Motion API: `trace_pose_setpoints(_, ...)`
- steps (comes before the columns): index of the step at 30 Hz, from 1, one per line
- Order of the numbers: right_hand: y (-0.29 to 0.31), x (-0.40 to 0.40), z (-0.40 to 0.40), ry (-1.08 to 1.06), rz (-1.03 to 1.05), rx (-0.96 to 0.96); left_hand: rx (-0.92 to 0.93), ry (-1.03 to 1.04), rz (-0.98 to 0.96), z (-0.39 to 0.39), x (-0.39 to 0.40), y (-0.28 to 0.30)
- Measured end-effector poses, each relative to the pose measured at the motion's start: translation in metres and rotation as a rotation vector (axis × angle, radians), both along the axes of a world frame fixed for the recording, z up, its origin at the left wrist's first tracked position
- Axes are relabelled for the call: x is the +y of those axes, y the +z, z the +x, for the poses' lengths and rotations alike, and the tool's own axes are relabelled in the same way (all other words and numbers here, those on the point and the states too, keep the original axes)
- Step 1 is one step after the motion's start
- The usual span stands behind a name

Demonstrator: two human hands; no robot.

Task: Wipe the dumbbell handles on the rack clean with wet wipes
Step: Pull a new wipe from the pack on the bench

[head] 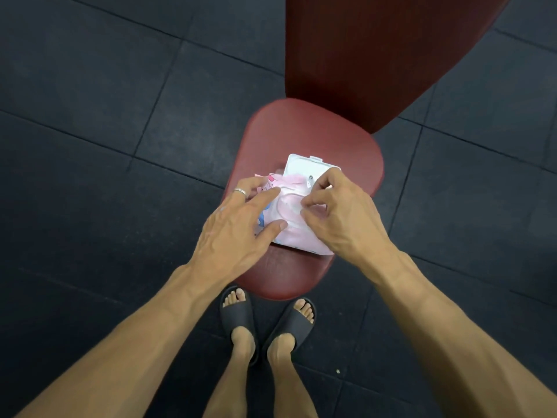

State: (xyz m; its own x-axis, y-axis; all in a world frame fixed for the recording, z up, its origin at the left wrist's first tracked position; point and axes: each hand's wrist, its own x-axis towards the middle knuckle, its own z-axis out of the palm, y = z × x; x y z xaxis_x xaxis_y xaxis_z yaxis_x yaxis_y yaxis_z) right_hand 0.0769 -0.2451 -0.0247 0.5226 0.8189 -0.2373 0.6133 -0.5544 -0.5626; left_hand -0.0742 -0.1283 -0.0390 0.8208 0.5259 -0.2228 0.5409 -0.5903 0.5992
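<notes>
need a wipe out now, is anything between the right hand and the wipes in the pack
Nothing visible. The pack lies on the bench seat with its lid flipped open, the left hand steadies it, and the right hand is already pinching at the opening.

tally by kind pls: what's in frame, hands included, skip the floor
Hands: 2, left hand and right hand
Wet wipes pack: 1, pink wet wipes pack with its white lid flipped open
Bench pads: 2, seat pad and back pad
Slippers: 2, black slippers
Ring: 1, ring
Total: 8
</notes>
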Motion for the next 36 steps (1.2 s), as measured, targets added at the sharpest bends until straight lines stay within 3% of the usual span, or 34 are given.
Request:
trace_pose_setpoints(4, -0.006, -0.001, -0.006, 0.051, 0.031, -0.032, -0.044, -0.027, 0.007, -0.004, 0.002, -0.008)
trace_pose_setpoints(14, -0.012, 0.004, -0.016, -0.06, 0.015, -0.074, -0.146, -0.036, 0.016, -0.001, 0.008, -0.016)
trace_pose_setpoints(19, -0.008, -0.001, -0.01, -0.081, 0.045, 0.068, -0.127, -0.114, -0.076, 0.006, 0.012, -0.018)
trace_pose_setpoints(27, -0.012, -0.003, -0.013, -0.026, 0.052, -0.008, -0.115, -0.142, -0.032, 0.005, 0.019, -0.015)
trace_pose_setpoints(32, -0.013, 0.005, -0.02, -0.031, -0.047, -0.118, -0.109, -0.138, -0.034, 0.007, 0.02, -0.013)
trace_pose_setpoints(36, -0.011, 0.004, -0.016, -0.001, -0.065, -0.055, -0.105, -0.128, -0.048, 0.007, 0.02, -0.014)
